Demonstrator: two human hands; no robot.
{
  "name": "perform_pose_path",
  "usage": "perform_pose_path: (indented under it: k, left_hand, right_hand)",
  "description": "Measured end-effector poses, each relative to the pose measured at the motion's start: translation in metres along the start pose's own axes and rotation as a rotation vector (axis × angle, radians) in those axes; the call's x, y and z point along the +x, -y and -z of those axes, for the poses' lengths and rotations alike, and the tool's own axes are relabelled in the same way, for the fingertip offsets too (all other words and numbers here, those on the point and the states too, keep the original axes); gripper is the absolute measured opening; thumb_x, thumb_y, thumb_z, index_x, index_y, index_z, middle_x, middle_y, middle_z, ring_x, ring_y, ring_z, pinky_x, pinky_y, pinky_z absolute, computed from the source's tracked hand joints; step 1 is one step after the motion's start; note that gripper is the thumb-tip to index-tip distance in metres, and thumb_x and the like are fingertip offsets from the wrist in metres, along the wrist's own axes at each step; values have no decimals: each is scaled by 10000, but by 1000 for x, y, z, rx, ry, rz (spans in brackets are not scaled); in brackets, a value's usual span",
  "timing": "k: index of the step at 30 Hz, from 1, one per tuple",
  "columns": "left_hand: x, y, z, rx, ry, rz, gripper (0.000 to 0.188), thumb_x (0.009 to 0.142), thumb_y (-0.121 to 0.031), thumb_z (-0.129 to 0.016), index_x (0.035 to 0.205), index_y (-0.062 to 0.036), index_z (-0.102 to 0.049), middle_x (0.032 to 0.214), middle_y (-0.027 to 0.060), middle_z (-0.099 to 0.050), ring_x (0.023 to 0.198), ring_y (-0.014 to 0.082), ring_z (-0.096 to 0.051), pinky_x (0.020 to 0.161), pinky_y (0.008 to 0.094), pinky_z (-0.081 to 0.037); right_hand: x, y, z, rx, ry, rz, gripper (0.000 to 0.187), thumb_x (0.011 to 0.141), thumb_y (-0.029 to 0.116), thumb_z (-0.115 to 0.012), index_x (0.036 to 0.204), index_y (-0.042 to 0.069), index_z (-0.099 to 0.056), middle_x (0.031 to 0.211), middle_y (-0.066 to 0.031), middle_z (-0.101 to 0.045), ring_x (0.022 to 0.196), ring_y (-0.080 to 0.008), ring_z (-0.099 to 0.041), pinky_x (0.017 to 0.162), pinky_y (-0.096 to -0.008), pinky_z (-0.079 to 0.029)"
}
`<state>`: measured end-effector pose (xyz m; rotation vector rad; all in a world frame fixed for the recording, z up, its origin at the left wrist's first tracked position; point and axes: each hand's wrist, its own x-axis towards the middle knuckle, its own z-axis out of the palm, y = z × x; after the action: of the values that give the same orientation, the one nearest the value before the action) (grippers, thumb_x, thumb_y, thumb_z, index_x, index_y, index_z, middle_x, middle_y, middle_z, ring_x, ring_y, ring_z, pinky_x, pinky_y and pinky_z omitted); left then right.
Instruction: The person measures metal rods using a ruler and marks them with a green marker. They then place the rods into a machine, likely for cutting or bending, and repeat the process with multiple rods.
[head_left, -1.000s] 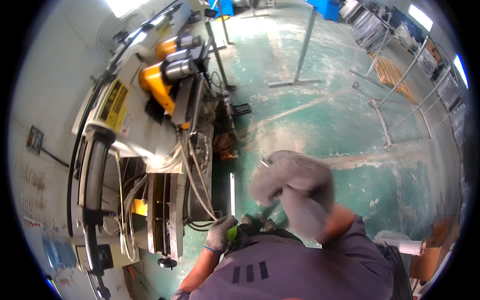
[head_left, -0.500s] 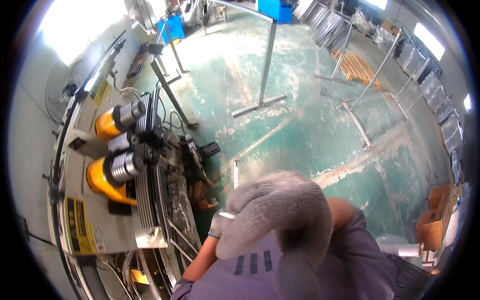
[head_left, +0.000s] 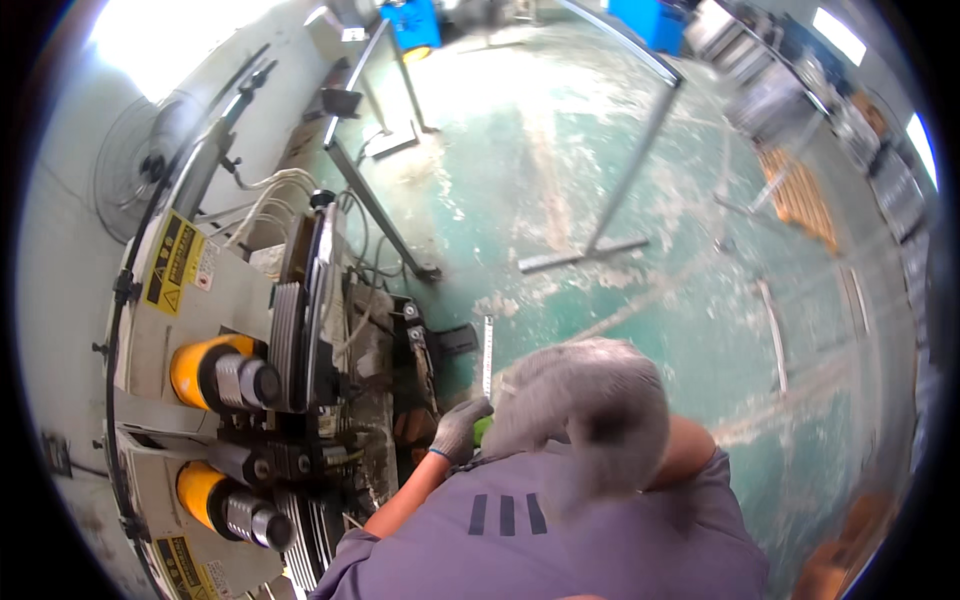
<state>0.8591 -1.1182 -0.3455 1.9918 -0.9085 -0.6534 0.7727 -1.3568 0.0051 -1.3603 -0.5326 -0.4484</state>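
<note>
Swinging down from the chest, the grey-gloved left hand (head_left: pixel 458 428) is now closing its fingers on a small green object (head_left: pixel 482 430) beside the grey cutting machine (head_left: pixel 300 350), while the blurred right hand (head_left: pixel 590 400), fingers unreadable, is risking snagging.

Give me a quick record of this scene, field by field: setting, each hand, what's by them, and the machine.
setting: workshop with a worn green floor
left hand: grey glove, closed on a green object beside the machine
right hand: grey glove, raised near the camera, blurred, grip unclear
strip: thin pale bar standing just above the left hand
machine: grey, with two orange motors, cables and yellow warning labels
stand: metal post on a flat foot
</note>
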Motion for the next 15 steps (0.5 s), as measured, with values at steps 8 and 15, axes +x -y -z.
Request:
perform_pose_path:
  k: [8, 15]
  left_hand:
    - [215, -98, 114, -962, -251, 499, 322, 1048, -320, -721, 1133, -9, -735, 1015, 17, -711, 906, 114, -680, 798, 307, -550]
    - [427, -1, 149, -1181, -232, 644, 356, 1052, -378, -723, 1106, -28, -763, 986, 0, -695, 835, 104, -648, 744, 278, -523]
  right_hand:
    - [167, -167, 163, -410, -208, -581, 200, 996, 209, -814, 1014, 11, -796, 854, -39, -764, 747, -84, -663, 684, -280, -549]
    - [261, -332, 326, -453, -382, -727, 169, 995, 167, -789, 1041, 4, -797, 867, -14, -736, 802, -76, -648, 724, -268, -536]
